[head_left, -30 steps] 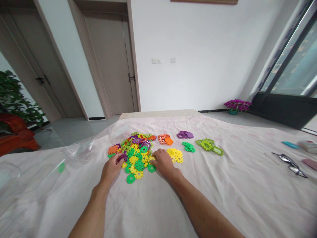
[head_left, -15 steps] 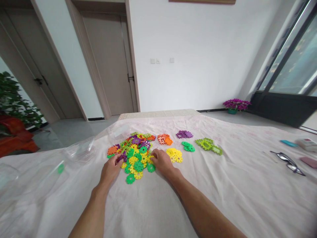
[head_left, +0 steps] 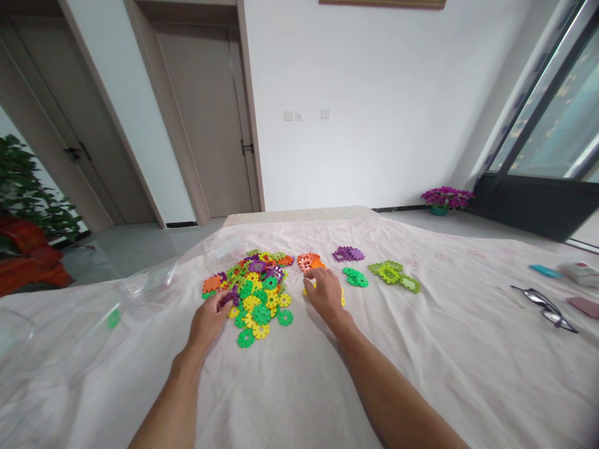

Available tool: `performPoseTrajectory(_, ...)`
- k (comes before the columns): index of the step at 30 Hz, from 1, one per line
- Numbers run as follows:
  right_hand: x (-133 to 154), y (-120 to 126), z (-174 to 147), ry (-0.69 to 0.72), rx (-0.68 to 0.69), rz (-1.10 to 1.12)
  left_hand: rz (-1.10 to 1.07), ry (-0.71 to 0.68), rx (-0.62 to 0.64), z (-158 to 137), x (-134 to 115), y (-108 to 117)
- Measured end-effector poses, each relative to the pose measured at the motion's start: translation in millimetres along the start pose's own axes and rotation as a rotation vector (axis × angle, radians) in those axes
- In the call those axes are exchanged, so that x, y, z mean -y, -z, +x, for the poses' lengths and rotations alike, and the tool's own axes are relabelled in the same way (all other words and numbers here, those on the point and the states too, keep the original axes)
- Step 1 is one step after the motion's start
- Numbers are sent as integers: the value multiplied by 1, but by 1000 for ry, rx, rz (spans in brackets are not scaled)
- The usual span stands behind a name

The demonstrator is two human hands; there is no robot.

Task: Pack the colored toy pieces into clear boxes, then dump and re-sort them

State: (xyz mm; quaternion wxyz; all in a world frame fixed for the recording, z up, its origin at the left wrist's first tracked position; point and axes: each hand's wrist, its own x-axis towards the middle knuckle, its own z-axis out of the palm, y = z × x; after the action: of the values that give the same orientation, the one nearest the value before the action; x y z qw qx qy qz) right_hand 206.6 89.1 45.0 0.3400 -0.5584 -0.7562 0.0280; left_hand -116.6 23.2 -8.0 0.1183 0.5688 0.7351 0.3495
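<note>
My left hand point(head_left: 209, 321) is at the left side of a mixed heap of interlocking plastic discs point(head_left: 261, 313), fingers closed around a purple disc point(head_left: 231, 297). Right of the heap, my right hand point(head_left: 324, 292) hovers with thumb and fingers pinched on a yellow disc point(head_left: 307, 289). It covers most of a small yellow pile, whose edge shows past the wrist. Beyond that hand lie orange square pieces point(head_left: 306, 262). Farther right are purple pieces point(head_left: 349, 253), a green disc pile point(head_left: 355, 277) and lime-green pieces point(head_left: 393, 273).
Clear plastic containers point(head_left: 150, 284) and crumpled clear plastic lie at the left on the pale tablecloth point(head_left: 449, 355). At the right are eyeglasses point(head_left: 545, 307), a blue item point(head_left: 545, 270), a white box-like item point(head_left: 579, 273) and a dark pink item point(head_left: 584, 305).
My right hand has moved right, from the heap's edge to the yellow pile, with a yellow disc in its fingers. My left hand has stayed at the purple disc.
</note>
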Motion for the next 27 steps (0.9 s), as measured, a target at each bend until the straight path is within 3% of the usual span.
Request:
performPoseTrajectory(7, 29, -6, -13, 173, 329, -18, 2, -5, -2, 1, 1, 0)
performPoseTrajectory(14, 36, -4, -16, 274, 457, -43, 7, -10, -4, -1, -2, 1)
performPoseTrajectory(27, 33, 1, -9, 111, 602, 184, 9, -24, -5, 2, 3, -1)
